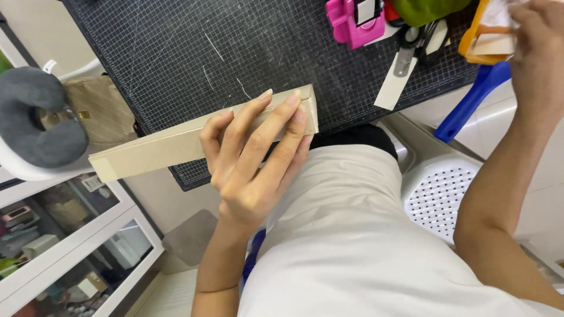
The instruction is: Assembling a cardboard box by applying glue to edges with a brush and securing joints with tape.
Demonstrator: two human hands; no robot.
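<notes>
Head view: your left hand (252,155) grips the long flat grey cardboard strip (158,147) at the near edge of the black gridded cutting mat (176,53) on the surface, right hand (537,47) pinches an orange-framed card piece (487,35) top right.

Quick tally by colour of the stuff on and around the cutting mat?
Tan: 1, cardboard strip under the left hand
Pink: 1, plastic tool
Blue: 1, handle
Orange: 1, holder by the right hand
Black: 1, scissors
White: 1, card strip
Total: 6
</notes>
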